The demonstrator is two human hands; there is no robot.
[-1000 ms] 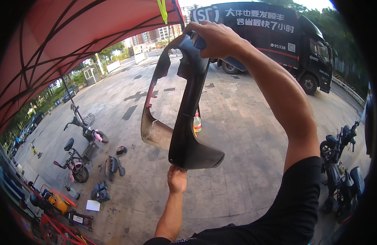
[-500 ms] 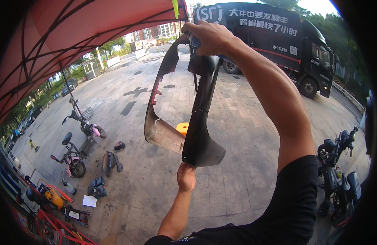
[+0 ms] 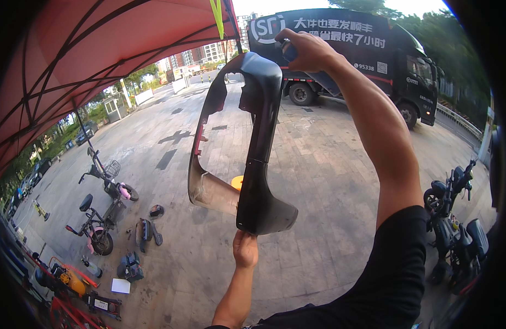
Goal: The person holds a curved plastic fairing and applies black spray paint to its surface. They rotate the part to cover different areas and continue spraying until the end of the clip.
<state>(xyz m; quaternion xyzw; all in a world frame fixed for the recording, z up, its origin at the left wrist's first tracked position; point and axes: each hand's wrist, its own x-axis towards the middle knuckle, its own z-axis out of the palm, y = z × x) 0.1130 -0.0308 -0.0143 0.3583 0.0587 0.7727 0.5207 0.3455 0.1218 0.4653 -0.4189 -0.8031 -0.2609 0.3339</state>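
A black plastic scooter body panel (image 3: 258, 142), shaped like an open frame, is held upright in the air before me. My left hand (image 3: 245, 251) is closed on its lower end from below. Off the panel's upper right, my raised right hand (image 3: 307, 50) wraps round a dark blue spray can (image 3: 289, 51), with a finger bent over its top; much of the can is hidden behind the hand and forearm. The panel's rounded top looks bluish and shiny, while its lower flare is duller.
Part of a yellow stool (image 3: 237, 182) shows behind the panel. On the left stand a small pink-and-black electric bike (image 3: 102, 205), loose dark parts (image 3: 146, 233) and a white sheet (image 3: 121, 285). Another scooter (image 3: 455, 236) stands right. A dark truck (image 3: 340, 55) and a red canopy (image 3: 127, 33) lie beyond.
My right hand with the spray can has moved right, away from the panel's top, which now shows. The panel and left hand have shifted slightly left and down in view.
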